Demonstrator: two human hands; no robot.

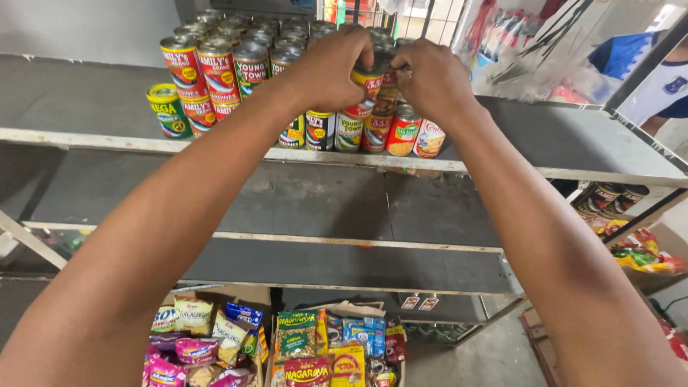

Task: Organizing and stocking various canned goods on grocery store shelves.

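A yellow-and-red can (370, 84) sits in the second tier of stacked tins on the top shelf (559, 136), gripped from above by the left hand (326, 68), whose fingers curl over its lid and hide most of it. The right hand (432, 80) closes on the neighbouring cans (390, 93), its fingertips lost behind them. Red and green sardine tins (215, 68) crowd the left. Below, boxes of snack packets (301, 347) are cut off by the frame; a person's blue-and-white sleeve (645, 72) shows at right
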